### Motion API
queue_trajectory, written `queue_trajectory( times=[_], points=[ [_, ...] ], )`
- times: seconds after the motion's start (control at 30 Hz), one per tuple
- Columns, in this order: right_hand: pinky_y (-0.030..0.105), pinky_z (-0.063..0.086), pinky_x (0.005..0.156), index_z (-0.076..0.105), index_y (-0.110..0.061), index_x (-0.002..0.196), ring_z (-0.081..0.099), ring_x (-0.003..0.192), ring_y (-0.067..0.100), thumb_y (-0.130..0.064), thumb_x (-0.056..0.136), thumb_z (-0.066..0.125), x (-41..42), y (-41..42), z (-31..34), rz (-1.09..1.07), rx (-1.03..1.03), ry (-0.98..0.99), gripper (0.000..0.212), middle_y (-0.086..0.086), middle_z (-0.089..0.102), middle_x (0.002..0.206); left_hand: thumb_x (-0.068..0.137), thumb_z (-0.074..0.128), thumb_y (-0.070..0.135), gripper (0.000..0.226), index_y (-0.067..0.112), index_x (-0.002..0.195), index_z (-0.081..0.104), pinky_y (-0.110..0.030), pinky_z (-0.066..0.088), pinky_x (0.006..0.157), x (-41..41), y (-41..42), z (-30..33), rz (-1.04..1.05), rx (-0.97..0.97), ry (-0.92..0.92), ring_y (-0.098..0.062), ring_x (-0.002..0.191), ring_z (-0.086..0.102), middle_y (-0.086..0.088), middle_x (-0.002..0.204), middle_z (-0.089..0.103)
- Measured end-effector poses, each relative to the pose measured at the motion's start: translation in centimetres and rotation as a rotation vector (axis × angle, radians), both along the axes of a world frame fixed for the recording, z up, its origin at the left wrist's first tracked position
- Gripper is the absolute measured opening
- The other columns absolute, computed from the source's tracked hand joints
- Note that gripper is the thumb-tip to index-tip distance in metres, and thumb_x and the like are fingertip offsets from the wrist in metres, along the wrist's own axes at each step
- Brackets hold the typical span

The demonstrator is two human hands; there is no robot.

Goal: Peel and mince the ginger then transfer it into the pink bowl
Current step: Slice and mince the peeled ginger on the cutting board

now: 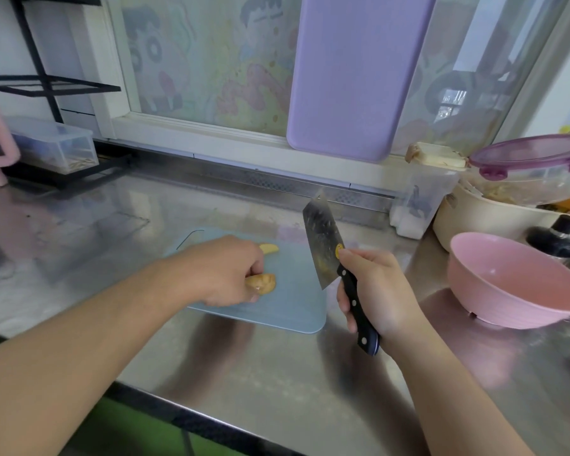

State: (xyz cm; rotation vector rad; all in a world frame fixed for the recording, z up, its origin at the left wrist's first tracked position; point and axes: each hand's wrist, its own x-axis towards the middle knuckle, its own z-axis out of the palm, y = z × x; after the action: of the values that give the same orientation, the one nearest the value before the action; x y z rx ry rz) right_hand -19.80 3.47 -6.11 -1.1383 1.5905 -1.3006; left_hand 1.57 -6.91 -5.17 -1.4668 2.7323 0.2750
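A light blue cutting board (290, 301) lies on the steel counter. My left hand (221, 274) holds a piece of ginger (262, 284) down on the board, fingers curled round it. A second yellowish ginger piece (270, 249) lies on the board just behind the hand. My right hand (375, 291) grips the black handle of a cleaver (323, 245), whose blade points up and away, lifted to the right of the ginger. The pink bowl (507, 284) stands empty on the counter at the right.
A purple board (356, 77) leans against the window behind. At the right stand a cream bowl (481, 222) with a purple-lidded container (537, 166), a clear canister (422, 199) and a dark bottle (555, 238). A black rack with a clear box (56, 143) stands at the back left.
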Motion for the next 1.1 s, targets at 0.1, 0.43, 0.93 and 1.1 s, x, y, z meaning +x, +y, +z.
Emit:
queue_trajectory(
  times=[0.1, 0.43, 0.93, 1.1],
  points=[
    [0.027, 0.030, 0.040, 0.048, 0.015, 0.099, 0.040, 0.029, 0.024, -0.022, 0.110, 0.046, 0.0, 0.1, 0.1, 0.008, 0.008, 0.007, 0.039, 0.021, 0.052, 0.051, 0.085, 0.079, 0.037, 0.018, 0.026, 0.097, 0.070, -0.036, 0.058, 0.081, -0.4, 0.3, -0.2, 0.018, -0.032, 0.028, -0.016, 0.088, 0.067, 0.010, 0.092, 0.071],
    [0.029, 0.028, 0.038, 0.045, 0.013, 0.089, 0.039, 0.029, 0.025, -0.022, 0.109, 0.047, -0.1, 0.0, 0.2, 0.027, 0.066, 0.052, 0.040, 0.021, 0.051, 0.050, 0.090, 0.078, 0.029, 0.021, 0.034, 0.107, 0.068, -0.032, 0.050, 0.090, -3.3, 0.8, -4.3, 0.079, -0.075, 0.459, -0.011, 0.101, 0.063, 0.016, 0.102, 0.066],
    [0.028, 0.030, 0.041, 0.050, 0.021, 0.101, 0.039, 0.029, 0.023, -0.022, 0.108, 0.046, 0.4, 0.9, 1.0, 0.070, 0.131, 0.107, 0.044, 0.019, 0.048, 0.048, 0.093, 0.075, 0.021, 0.011, 0.031, 0.095, 0.073, -0.008, 0.041, 0.081, -2.6, 1.7, -6.8, 0.018, -0.210, 0.799, 0.004, 0.096, 0.059, 0.020, 0.096, 0.069],
    [0.030, 0.029, 0.042, 0.052, 0.021, 0.101, 0.039, 0.029, 0.024, -0.023, 0.108, 0.045, 0.7, 1.1, 1.1, 0.072, 0.130, 0.118, 0.044, 0.021, 0.048, 0.051, 0.095, 0.074, 0.022, 0.008, 0.029, 0.093, 0.073, -0.007, 0.040, 0.078, -2.8, 1.8, -6.7, 0.012, -0.244, 0.785, 0.003, 0.094, 0.057, 0.019, 0.092, 0.067]
  ],
)
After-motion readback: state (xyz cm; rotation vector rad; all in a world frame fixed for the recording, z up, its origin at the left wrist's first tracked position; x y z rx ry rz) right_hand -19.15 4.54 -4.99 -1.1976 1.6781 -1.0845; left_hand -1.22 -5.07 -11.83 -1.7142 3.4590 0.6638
